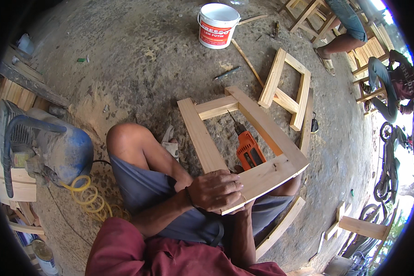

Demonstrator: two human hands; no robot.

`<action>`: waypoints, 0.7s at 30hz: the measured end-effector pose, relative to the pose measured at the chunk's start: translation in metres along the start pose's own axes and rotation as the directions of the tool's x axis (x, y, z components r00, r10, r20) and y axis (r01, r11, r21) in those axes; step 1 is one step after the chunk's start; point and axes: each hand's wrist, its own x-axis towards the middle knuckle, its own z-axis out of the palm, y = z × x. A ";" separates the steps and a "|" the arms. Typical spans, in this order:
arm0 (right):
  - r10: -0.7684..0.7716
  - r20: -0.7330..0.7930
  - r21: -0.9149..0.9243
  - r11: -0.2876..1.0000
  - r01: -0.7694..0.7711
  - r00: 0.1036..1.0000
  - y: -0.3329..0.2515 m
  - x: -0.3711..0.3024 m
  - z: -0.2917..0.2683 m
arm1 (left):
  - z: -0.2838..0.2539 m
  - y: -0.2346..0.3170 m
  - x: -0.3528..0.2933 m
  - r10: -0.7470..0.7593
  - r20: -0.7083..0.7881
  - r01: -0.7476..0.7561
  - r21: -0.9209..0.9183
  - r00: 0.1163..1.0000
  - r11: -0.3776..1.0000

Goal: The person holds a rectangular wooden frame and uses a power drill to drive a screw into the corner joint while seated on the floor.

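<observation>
A pale wooden frame (267, 177) of joined boards lies across my lap, its far end out over the ground. My left hand (216, 189) is closed over its near left corner, with the fingers curled on the wood. Beneath the near board, my right hand (244, 208) holds the same edge from below; most of its fingers are hidden by the board. Through the frame's opening an orange power drill (249, 149) shows, its bit pointing away from me. Neither hand visibly grips the drill.
A second wooden frame (303, 94) lies beyond, near a white bucket (216, 39) with a red label. On the left stands a blue compressor tank (73, 147) with a coiled yellow hose (85, 193). A loose board (280, 227) lies at right. People and motorbikes (388, 161) are farther right.
</observation>
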 end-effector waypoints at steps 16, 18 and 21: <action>-0.009 0.217 -0.099 0.995 0.031 0.976 -0.025 -0.003 0.044 | 0.003 -0.001 -0.004 0.004 0.005 -0.004 0.011 1.000 1.000; 0.004 0.201 -0.092 0.996 0.015 0.980 -0.028 -0.006 0.050 | 0.004 -0.001 -0.004 0.003 0.004 -0.003 0.010 1.000 1.000; 0.047 0.185 -0.011 0.999 -0.046 0.982 -0.029 -0.009 0.053 | 0.003 0.000 -0.005 -0.002 0.006 0.002 0.012 1.000 1.000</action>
